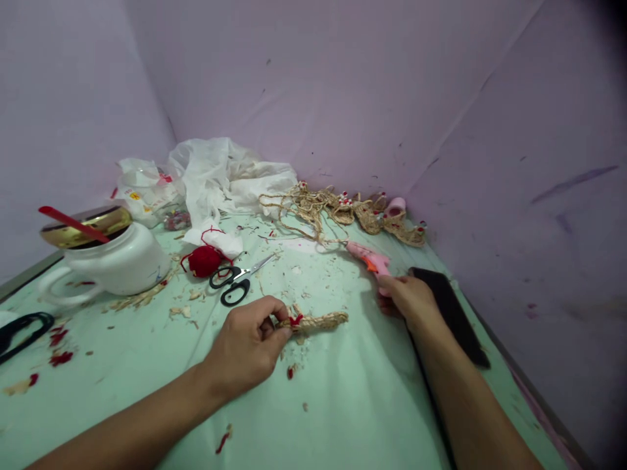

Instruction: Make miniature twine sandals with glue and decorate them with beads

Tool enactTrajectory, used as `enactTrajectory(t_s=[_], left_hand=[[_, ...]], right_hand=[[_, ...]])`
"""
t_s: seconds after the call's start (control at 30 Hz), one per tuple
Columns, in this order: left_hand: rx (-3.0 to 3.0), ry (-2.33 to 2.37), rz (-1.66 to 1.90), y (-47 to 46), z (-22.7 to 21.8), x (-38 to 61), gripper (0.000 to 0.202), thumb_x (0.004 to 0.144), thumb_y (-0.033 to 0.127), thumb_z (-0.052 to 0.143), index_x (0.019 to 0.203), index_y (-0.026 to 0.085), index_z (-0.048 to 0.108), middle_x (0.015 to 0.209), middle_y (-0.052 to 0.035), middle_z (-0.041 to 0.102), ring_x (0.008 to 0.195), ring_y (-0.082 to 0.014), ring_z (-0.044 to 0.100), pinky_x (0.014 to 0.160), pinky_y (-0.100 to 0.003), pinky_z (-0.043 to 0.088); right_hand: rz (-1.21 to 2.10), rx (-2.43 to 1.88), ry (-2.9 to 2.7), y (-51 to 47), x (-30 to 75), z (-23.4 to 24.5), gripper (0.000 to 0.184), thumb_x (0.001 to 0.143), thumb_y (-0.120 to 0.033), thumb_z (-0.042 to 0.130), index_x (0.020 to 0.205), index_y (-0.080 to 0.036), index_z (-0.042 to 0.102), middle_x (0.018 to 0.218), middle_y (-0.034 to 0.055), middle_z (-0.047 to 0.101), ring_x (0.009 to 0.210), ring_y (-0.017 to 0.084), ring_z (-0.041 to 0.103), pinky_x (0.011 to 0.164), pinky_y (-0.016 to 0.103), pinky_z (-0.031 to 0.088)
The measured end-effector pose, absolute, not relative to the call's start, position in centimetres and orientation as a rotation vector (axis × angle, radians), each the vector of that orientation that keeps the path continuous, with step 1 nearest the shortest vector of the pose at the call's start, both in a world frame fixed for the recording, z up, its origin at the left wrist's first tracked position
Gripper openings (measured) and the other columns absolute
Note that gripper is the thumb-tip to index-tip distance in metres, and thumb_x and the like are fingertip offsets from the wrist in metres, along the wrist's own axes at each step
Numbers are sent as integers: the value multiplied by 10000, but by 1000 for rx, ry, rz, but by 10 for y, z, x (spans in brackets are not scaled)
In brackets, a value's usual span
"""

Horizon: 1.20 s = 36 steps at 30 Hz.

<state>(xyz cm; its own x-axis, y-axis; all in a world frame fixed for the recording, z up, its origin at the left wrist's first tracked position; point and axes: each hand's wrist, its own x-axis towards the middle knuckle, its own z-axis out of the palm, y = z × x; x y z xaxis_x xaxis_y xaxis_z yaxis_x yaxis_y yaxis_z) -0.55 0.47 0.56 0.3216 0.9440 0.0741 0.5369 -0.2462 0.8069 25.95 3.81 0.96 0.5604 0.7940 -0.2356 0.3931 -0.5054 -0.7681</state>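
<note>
My left hand point(247, 343) is closed in a pinch on one end of a small woven jute piece point(318, 322) with a bit of red yarn on it, held just above the pale green table cover point(337, 405). My right hand point(409, 297) is wrapped round the handle of a pink glue gun point(368, 258) with an orange trigger, which lies on the table pointing to the far left. Black-handled scissors point(235, 281) and a ball of red yarn point(204, 260) lie just beyond my left hand.
A white jar with a gold lid and a red stick point(105, 251) stands at the left. Crumpled white plastic point(230, 176), tangled jute cord and several small jute pieces point(372, 219) sit at the back. A dark flat object point(450, 310) lies on the right. Scraps litter the cover.
</note>
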Motion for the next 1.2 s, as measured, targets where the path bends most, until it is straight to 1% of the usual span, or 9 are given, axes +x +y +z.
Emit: enactTrajectory(t_s=[0.1, 0.2, 0.4, 0.5, 0.57, 0.67, 0.77, 1.03, 1.2], left_hand=[[1937, 1299, 765, 4, 6, -5, 18, 714, 200, 533, 715, 185, 543, 515, 68, 429, 464, -73, 411, 450, -178, 322], [1938, 1300, 763, 5, 4, -5, 17, 717, 194, 534, 722, 188, 549, 516, 69, 437, 463, -71, 416, 451, -175, 328], [1961, 1300, 803, 5, 2, -4, 32, 732, 186, 534, 739, 192, 565, 533, 63, 488, 471, -74, 437, 460, -175, 341], [2029, 1274, 835, 4, 3, -5, 47, 745, 176, 531, 749, 192, 575, 597, 43, 548, 507, -79, 463, 496, -183, 362], [2095, 1212, 873, 4, 4, -6, 61, 753, 156, 524, 744, 190, 574, 653, 27, 575, 561, -86, 490, 542, -189, 378], [2167, 1099, 928, 3, 4, -6, 85, 765, 124, 506, 742, 183, 564, 685, 10, 579, 623, -96, 512, 596, -197, 390], [2186, 1036, 965, 3, 5, -6, 102, 777, 110, 491, 764, 176, 568, 697, 0, 580, 649, -100, 522, 614, -198, 396], [2168, 1085, 947, 4, 5, -4, 100, 765, 101, 505, 727, 175, 561, 668, 16, 565, 633, -90, 517, 605, -188, 393], [2185, 1112, 945, 3, 4, -5, 100, 761, 99, 506, 740, 178, 563, 679, 11, 583, 634, -96, 525, 599, -193, 399]], right_hand=[[945, -1916, -859, 29, 257, 15, 70, 572, -145, 487, 524, -172, 531, 568, 48, 595, 511, 140, 574, 527, 283, 538], [987, -1771, -830, 22, 249, 20, 87, 561, -142, 510, 627, -163, 563, 653, 33, 605, 546, 118, 572, 548, 244, 541], [893, -1766, -845, 25, 246, 10, 130, 577, -238, 637, 676, -155, 620, 628, 20, 562, 629, 168, 568, 592, 298, 523], [621, -1800, -981, 17, 242, 13, 151, 592, -263, 676, 717, -180, 666, 831, 65, 601, 826, 231, 553, 666, 332, 489], [299, -1666, -1267, 7, 229, 19, 146, 667, -284, 637, 776, -196, 678, 943, 75, 598, 886, 231, 544, 687, 330, 468], [492, -1311, -1687, -7, 200, 25, 119, 757, -211, 571, 815, -202, 674, 825, 47, 625, 760, 174, 580, 646, 298, 458], [590, -1221, -1912, -15, 179, 25, 143, 779, -165, 560, 870, -209, 661, 809, 38, 611, 748, 163, 574, 636, 288, 443], [197, -1213, -2145, -21, 171, 26, 108, 744, -81, 522, 746, -175, 576, 783, 50, 608, 721, 190, 517, 620, 328, 349], [302, -1096, -2042, -23, 174, 29, 93, 723, -203, 608, 702, -193, 519, 752, 29, 577, 727, 181, 520, 660, 334, 363]])
